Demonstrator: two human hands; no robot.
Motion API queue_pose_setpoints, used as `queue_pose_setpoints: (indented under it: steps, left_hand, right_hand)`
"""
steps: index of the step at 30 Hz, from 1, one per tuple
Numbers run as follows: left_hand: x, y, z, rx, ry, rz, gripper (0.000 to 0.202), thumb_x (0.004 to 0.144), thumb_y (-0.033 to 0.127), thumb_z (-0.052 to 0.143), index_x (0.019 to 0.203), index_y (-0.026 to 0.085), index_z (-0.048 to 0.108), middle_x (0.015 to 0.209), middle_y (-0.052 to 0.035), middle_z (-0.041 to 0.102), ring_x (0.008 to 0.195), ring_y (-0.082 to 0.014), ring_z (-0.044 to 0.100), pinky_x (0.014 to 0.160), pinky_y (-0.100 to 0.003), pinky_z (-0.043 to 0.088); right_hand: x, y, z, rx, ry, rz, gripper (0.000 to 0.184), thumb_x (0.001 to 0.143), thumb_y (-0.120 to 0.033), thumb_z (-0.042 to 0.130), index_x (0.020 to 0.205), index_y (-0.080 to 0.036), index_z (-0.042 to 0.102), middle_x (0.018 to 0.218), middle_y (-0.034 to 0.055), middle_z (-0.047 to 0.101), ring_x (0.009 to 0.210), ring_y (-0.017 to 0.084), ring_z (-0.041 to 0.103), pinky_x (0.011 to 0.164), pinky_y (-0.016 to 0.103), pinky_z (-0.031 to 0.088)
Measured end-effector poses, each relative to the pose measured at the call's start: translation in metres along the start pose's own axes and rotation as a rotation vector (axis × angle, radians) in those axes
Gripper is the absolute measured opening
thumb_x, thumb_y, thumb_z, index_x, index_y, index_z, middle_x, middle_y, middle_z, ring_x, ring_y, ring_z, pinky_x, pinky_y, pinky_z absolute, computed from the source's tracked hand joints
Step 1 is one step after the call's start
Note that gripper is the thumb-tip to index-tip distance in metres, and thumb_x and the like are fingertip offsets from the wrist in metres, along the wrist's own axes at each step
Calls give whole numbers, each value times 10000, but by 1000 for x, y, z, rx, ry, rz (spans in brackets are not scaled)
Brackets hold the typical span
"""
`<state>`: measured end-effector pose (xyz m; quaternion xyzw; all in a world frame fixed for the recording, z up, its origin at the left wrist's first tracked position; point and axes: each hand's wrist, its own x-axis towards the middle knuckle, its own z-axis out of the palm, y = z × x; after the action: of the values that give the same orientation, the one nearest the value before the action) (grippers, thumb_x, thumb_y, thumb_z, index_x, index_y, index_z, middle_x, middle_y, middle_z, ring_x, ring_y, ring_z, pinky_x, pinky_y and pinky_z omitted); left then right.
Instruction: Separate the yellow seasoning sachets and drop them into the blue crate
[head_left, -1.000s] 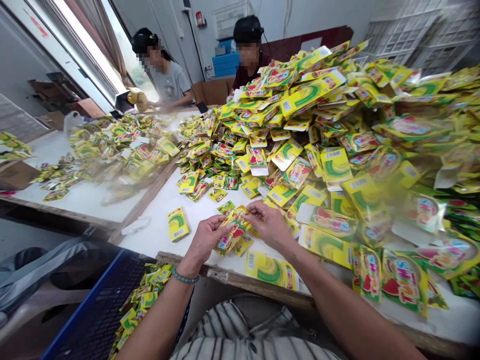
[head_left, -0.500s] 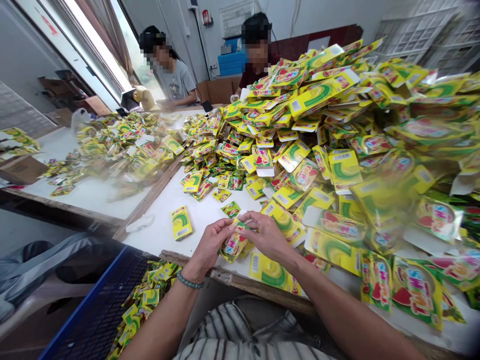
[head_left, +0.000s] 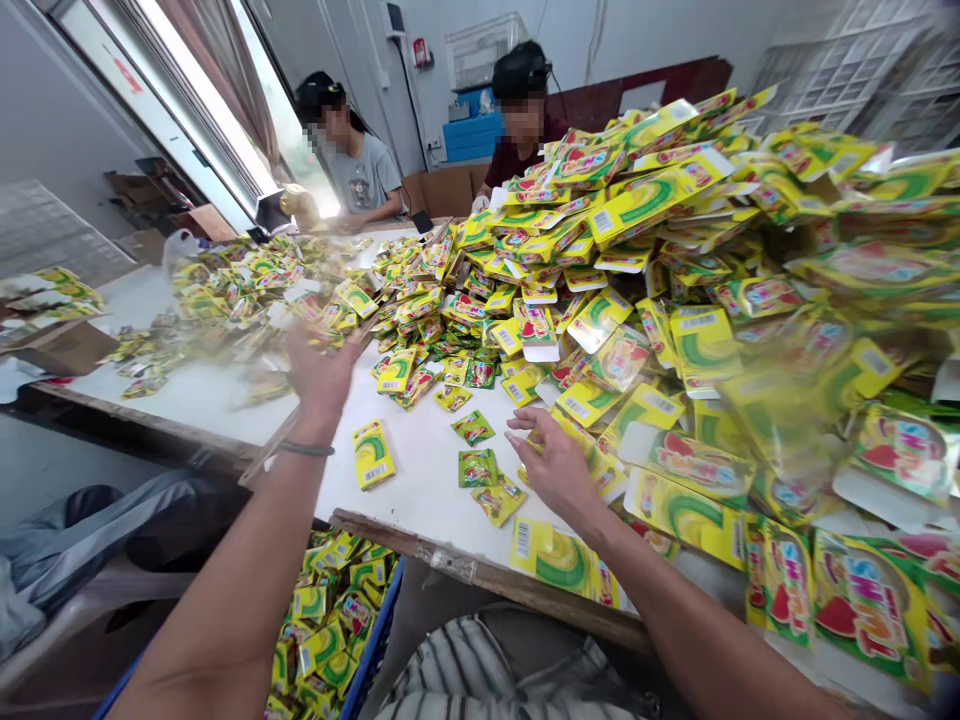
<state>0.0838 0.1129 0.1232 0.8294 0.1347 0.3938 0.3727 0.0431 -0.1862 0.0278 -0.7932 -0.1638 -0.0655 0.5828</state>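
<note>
My left hand (head_left: pixel 322 375) is raised over the table's left part, smeared by motion; its thumb stands apart from the fingers and nothing shows in it. My right hand (head_left: pixel 555 455) hovers with bent, parted fingers at the edge of the pile, holding nothing I can see. Between the hands lie a green sachet (head_left: pixel 478 468), a yellow sachet (head_left: pixel 500 498) partly under it, and another green sachet (head_left: pixel 472 427) behind them. One small yellow carton (head_left: pixel 373 455) lies by itself closer to my left forearm.
A tall heap of flat yellow cartons (head_left: pixel 637 220) covers the right side. Below the wooden table edge (head_left: pixel 450 562), a blue basket (head_left: pixel 386 610) holds many filled cartons. Another heap (head_left: pixel 247 280) lies at left. Two people (head_left: pixel 367 175) sit across the table.
The yellow carton that both hands held is out of them. My left hand has swung up and left; my right hand has drawn away rightward. Two sachets now show where the hands were.
</note>
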Motion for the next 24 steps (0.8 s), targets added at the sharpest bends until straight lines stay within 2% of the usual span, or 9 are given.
queue_pose_setpoints:
  steps: [1, 3, 6, 9, 13, 15, 18, 21, 24]
  left_hand:
    - [-12, 3, 9, 112, -87, 5, 417, 761, 382, 685, 1083, 157, 544, 1010, -76, 616, 886, -196, 577, 824, -333, 453]
    - [-47, 9, 33, 273, -405, 22, 325, 801, 432, 628, 950, 144, 612, 928, -92, 623, 849, -221, 582, 791, -342, 441]
    - [-97, 14, 67, 436, -669, 42, 473, 774, 553, 614, 912, 101, 637, 973, -185, 602, 945, -312, 563, 781, -379, 412]
    - [-115, 12, 81, 443, -712, 6, 386, 743, 485, 666, 833, 112, 619, 921, -172, 601, 890, -303, 569, 703, -346, 391]
    - [-113, 8, 71, 355, -675, -72, 223, 751, 332, 664, 864, 165, 568, 771, -38, 605, 715, -193, 561, 633, -282, 372]
    - [-118, 9, 61, 139, -673, -96, 216, 729, 315, 680, 847, 178, 563, 768, -8, 609, 712, -165, 559, 648, -263, 393]
    - [-135, 16, 52, -278, -813, -164, 230, 709, 351, 692, 806, 168, 594, 753, 0, 616, 699, -141, 554, 660, -249, 421]
    - [-151, 24, 48, -507, -923, -316, 285, 711, 408, 690, 808, 149, 622, 728, -14, 628, 673, -137, 559, 651, -252, 435]
    - [-159, 30, 42, -404, -792, -398, 352, 718, 487, 676, 835, 163, 600, 732, -23, 637, 662, -157, 582, 628, -267, 441]
  right_hand:
    - [-1, 0, 1, -19, -5, -26, 249, 861, -284, 540, 1095, -202, 552, 1067, 76, 675, 1012, 219, 607, 889, 394, 453]
    - [-3, 0, 3, -62, -23, -69, 198, 871, -270, 525, 1050, -207, 580, 1043, 63, 679, 980, 214, 613, 865, 376, 460]
    - [-5, 1, 4, -111, -58, -96, 129, 883, -267, 508, 953, -211, 601, 961, 44, 684, 906, 204, 619, 797, 340, 469]
    - [-5, 4, 2, -147, -89, -79, 119, 891, -279, 504, 904, -215, 603, 871, 35, 679, 823, 196, 618, 719, 314, 466]
    - [-6, 5, 3, -211, -119, -68, 106, 883, -259, 518, 910, -211, 608, 871, 44, 673, 820, 200, 613, 717, 314, 463]
    - [-6, 4, 5, -200, -94, -56, 173, 860, -261, 556, 1015, -201, 602, 977, 68, 671, 885, 210, 610, 742, 321, 466]
    - [-6, 1, 8, -130, -82, -59, 352, 822, -297, 612, 1155, -187, 575, 1097, 92, 642, 912, 204, 599, 745, 309, 462]
    - [-4, -1, 8, -57, -195, -38, 175, 838, -337, 574, 904, -190, 644, 749, 16, 620, 670, 153, 541, 627, 271, 415]
    - [0, 1, 3, -1, -193, 32, 183, 809, -357, 585, 739, -189, 599, 595, -20, 516, 586, 132, 466, 570, 257, 366]
